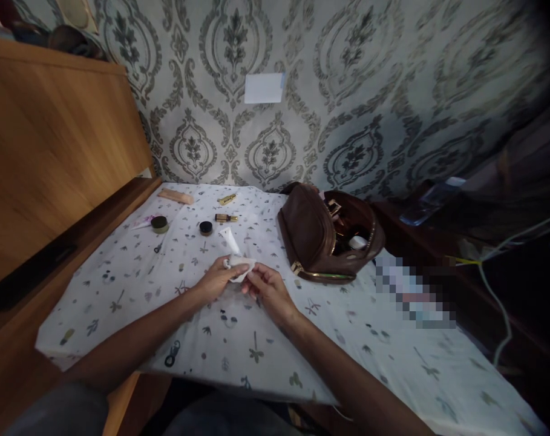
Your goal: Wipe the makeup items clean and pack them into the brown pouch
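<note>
My left hand [215, 278] is closed on a small folded white wipe or tissue [242, 270], thumb on top of it. Closed at the wipe's right edge is my right hand [270, 292], its thumb and fingers pinching there. A white tube [230, 241] lies just beyond the hands; its near end is by the left fingers, and I cannot tell if they touch it. Farther off on the printed cloth [256, 351] are a black-lidded jar [206, 228], a dark bottle with a gold cap [226, 218] and a gold tube [227, 198].
A brown zip bag [308, 227] stands open at the right, filled with small items. To the left lie a dark green jar [159, 224] and a peach-coloured tube [177, 196]. A wooden cabinet [61, 121] borders the left side; a patterned wall [270, 145] rises behind. White cables [504, 303] hang at the right.
</note>
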`<state>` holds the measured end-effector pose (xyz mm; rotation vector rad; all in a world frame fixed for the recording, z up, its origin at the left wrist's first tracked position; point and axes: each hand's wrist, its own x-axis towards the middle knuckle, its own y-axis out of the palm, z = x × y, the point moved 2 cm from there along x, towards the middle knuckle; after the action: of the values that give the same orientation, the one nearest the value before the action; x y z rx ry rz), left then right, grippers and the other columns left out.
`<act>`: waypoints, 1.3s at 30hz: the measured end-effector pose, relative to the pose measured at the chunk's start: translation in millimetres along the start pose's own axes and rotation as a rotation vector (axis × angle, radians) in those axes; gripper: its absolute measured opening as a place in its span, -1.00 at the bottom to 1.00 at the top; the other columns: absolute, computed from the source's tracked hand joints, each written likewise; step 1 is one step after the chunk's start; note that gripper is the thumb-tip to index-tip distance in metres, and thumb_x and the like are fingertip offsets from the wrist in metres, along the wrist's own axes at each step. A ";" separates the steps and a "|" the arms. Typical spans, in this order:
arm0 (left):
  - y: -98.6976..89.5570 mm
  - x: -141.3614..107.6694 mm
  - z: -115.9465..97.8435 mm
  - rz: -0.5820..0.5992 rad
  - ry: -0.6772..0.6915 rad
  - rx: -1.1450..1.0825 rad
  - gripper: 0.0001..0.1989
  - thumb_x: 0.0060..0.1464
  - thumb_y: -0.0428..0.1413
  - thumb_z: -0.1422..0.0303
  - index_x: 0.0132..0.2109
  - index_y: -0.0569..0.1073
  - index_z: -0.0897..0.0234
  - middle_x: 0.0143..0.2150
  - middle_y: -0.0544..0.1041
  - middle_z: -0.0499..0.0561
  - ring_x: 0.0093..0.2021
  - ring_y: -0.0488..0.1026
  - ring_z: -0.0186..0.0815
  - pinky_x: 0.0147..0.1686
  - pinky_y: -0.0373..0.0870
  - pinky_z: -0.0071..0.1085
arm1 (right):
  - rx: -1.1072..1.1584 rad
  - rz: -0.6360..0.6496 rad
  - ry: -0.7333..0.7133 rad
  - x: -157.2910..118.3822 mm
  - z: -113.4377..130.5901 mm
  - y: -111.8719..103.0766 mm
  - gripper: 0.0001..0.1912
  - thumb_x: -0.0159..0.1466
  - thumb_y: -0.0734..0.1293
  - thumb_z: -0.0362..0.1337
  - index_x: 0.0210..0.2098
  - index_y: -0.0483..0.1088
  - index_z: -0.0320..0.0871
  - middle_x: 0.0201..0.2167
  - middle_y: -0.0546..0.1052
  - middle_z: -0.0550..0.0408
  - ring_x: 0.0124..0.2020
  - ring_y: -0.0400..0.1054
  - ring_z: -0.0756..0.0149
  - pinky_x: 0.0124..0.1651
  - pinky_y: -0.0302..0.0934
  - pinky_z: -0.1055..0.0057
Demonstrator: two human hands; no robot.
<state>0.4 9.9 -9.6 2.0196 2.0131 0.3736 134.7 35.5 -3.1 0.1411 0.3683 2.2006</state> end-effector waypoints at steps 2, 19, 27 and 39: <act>-1.1 1.2 -4.6 -0.015 0.003 -0.031 -0.63 -0.09 0.35 0.11 -0.38 0.55 0.37 -0.59 0.49 -0.05 -0.59 0.43 -0.34 -0.50 0.39 -0.42 | 0.030 0.015 0.025 0.4 -0.9 -0.5 -0.58 0.07 0.50 0.06 -0.35 0.45 -0.16 -0.51 0.53 0.14 -0.59 0.29 0.45 -0.55 0.03 0.49; -29.4 12.6 -31.1 -0.356 -0.016 -0.459 -0.83 0.08 0.27 0.33 -0.34 0.49 0.35 -0.44 0.55 -0.04 -0.45 0.52 -0.38 -0.54 0.41 -0.55 | 0.032 0.054 0.121 0.2 -14.3 -1.3 -0.59 0.02 0.54 0.02 -0.38 0.46 -0.18 -0.50 0.55 0.13 -0.59 0.33 0.47 -0.57 0.09 0.52; -8.5 4.7 -12.0 -0.068 -0.027 -0.221 -0.60 -0.13 0.40 0.16 -0.23 0.61 0.39 -0.37 0.62 0.05 -0.36 0.54 -0.31 -0.32 0.46 -0.46 | 0.239 0.053 0.193 1.5 -10.7 0.3 -0.62 0.00 0.59 -0.08 -0.40 0.46 -0.21 -0.48 0.56 0.11 -0.60 0.31 0.53 -0.56 0.08 0.58; -8.4 3.1 -19.8 -0.087 0.015 -0.044 -0.52 -0.18 0.37 0.00 -0.32 0.59 0.37 -0.52 0.56 -0.01 -0.54 0.45 -0.35 -0.45 0.38 -0.45 | 0.342 0.135 0.346 2.2 -12.4 -1.4 -0.55 0.06 0.53 0.04 -0.41 0.42 -0.24 -0.63 0.44 0.17 -0.70 0.18 0.56 -0.70 -0.16 0.59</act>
<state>-14.6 13.1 5.8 1.9013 2.0757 0.4125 131.6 35.5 -15.4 -0.0329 0.9531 2.2780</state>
